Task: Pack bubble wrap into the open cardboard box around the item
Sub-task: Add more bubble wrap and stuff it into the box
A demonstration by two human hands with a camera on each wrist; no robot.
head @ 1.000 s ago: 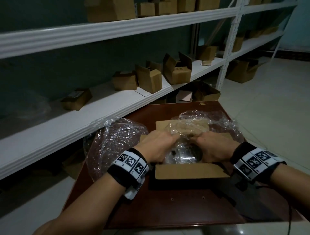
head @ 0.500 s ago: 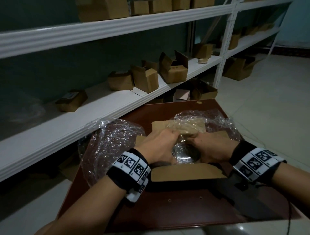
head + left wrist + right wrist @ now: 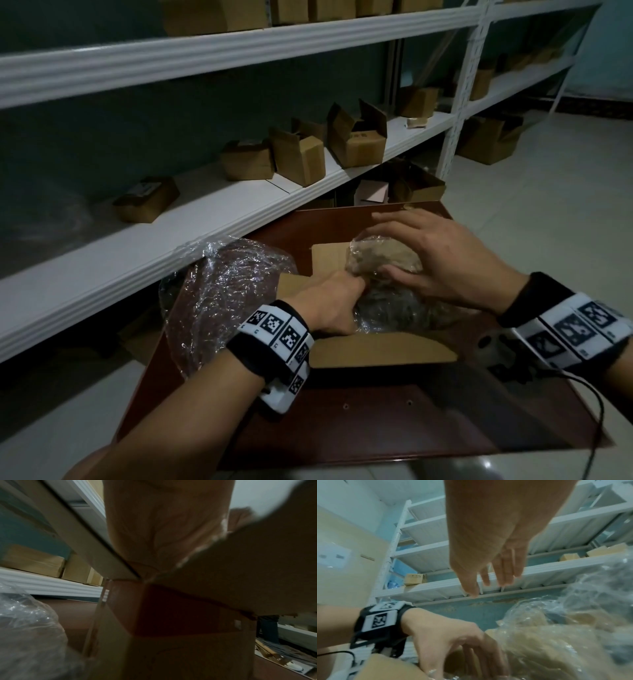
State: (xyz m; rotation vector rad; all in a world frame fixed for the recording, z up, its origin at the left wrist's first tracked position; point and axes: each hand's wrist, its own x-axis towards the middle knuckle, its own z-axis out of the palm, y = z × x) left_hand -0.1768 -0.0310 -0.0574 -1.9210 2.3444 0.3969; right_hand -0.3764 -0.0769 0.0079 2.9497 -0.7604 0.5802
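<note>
- The open cardboard box (image 3: 380, 349) sits on the dark red desk (image 3: 376, 425), with its flaps spread.
- The left hand (image 3: 329, 305) reaches down into the box's left side, fingers dug into the bubble wrap (image 3: 387, 308) stuffed there; they are buried in the plastic, so whether that grip is closed on it or only pushing cannot be told.
- The right hand (image 3: 442, 260) hovers over the box's far side with fingers spread and straight. Its thumb lies against a clear-wrapped brownish bundle (image 3: 383, 257) that sticks up just under the palm, so this grip is loose, not clenched.
- In the right wrist view, the same fingers (image 3: 503, 569) hang straight above the crinkled plastic.
- A second heap of bubble wrap (image 3: 219, 301) lies on the desk just left of the left wrist, beside the box.
- Beyond both hands, white shelves (image 3: 239, 205) carry small cardboard cartons (image 3: 298, 159).
</note>
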